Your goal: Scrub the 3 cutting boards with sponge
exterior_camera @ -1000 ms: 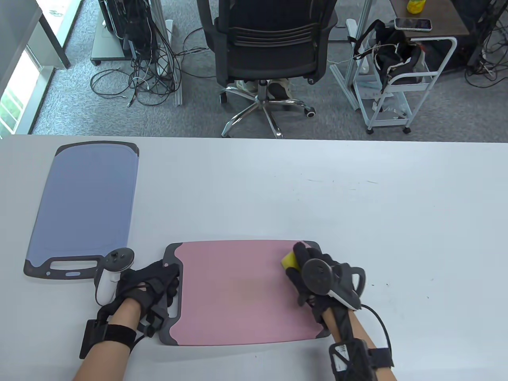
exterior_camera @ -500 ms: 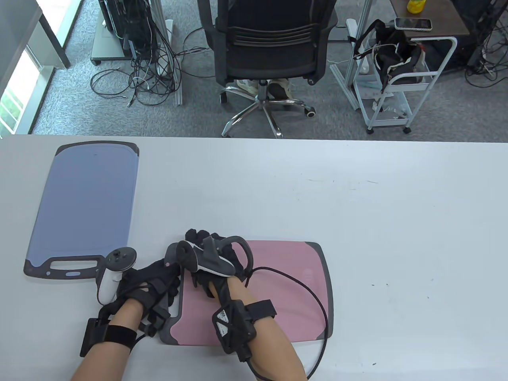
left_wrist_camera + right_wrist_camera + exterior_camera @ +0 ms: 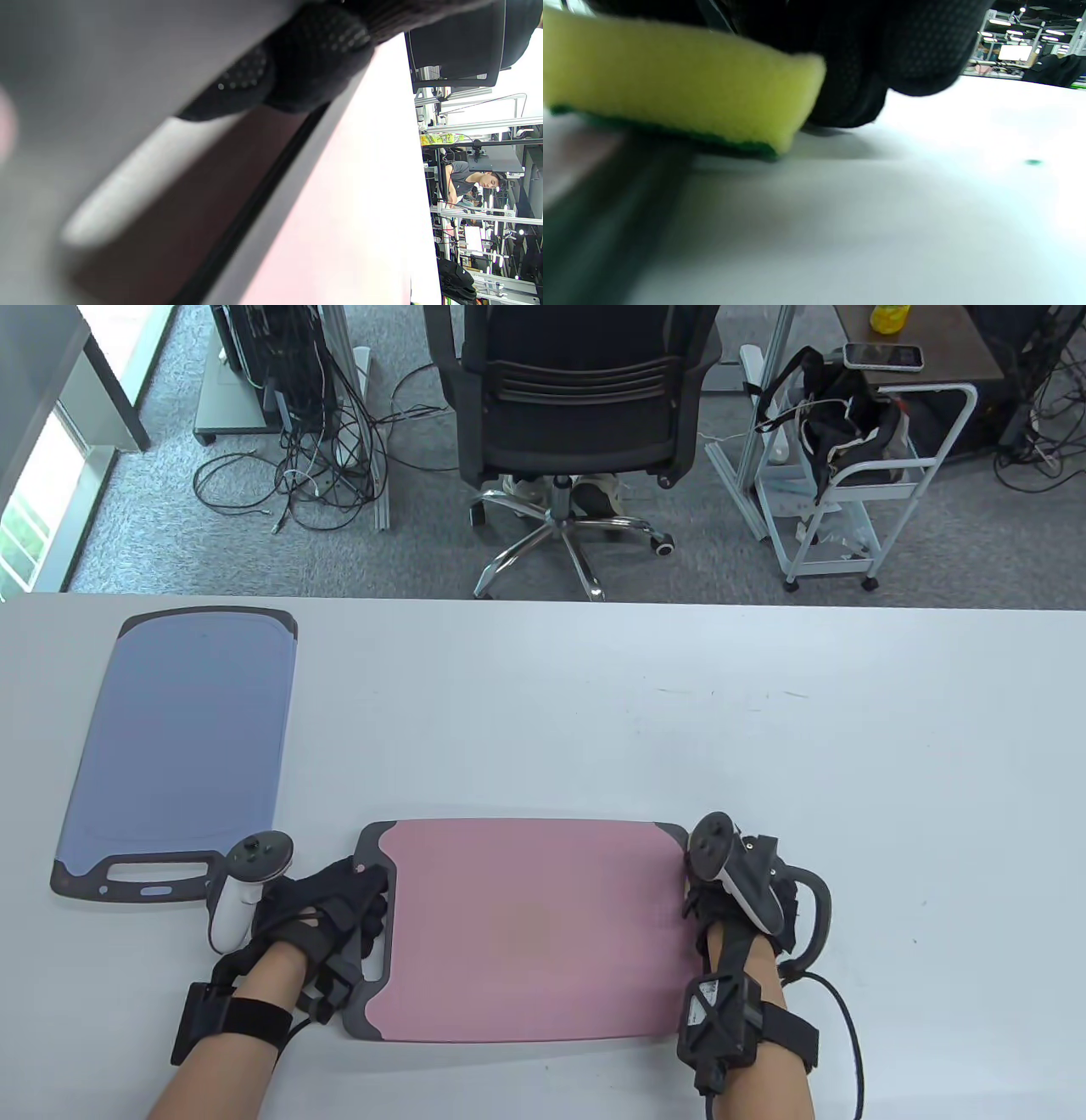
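The sponge (image 3: 670, 93), gripped in the right hand (image 3: 738, 891), overhangs the pink cutting board's (image 3: 526, 933) right edge. The left hand (image 3: 327, 912) grips its left-end handle. Sweeping farther right would scrub the table (image 3: 891, 780), I judge, not the board.

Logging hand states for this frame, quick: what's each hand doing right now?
Left hand: fingers curled on the handle end of the pink cutting board, holding it.
Right hand: grips the yellow sponge.
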Demonstrator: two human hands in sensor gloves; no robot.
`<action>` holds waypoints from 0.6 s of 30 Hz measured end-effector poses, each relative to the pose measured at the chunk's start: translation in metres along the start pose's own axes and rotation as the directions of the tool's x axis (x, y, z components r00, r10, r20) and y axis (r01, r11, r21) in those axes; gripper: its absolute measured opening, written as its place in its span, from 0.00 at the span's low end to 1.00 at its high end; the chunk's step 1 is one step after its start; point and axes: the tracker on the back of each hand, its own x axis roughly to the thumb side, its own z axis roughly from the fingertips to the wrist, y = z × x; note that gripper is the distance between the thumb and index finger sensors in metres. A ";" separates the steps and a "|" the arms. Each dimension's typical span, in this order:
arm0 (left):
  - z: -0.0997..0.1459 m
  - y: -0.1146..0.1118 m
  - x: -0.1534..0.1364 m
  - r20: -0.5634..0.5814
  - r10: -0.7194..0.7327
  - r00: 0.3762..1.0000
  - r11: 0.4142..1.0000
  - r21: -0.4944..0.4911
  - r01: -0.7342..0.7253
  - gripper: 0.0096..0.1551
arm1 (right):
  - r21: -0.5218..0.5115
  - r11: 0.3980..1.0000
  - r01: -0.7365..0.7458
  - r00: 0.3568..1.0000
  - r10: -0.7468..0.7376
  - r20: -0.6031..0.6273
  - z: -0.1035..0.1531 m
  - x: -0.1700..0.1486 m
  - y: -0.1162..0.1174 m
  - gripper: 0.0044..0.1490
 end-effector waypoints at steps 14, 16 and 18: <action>0.000 0.000 0.000 -0.004 0.013 1.000 1.000 -0.010 -0.013 0.30 | -0.091 0.994 -0.052 0.644 0.103 0.758 0.118 0.262 -0.003 0.42; 0.000 0.000 0.000 -0.006 0.016 1.000 1.000 -0.013 -0.016 0.29 | -0.099 0.994 -0.040 0.688 0.099 0.719 0.108 0.244 -0.005 0.42; 0.000 0.000 0.001 -0.004 0.015 1.000 1.000 -0.013 -0.015 0.30 | -0.097 0.990 -0.099 0.783 0.138 0.606 0.085 0.194 -0.004 0.42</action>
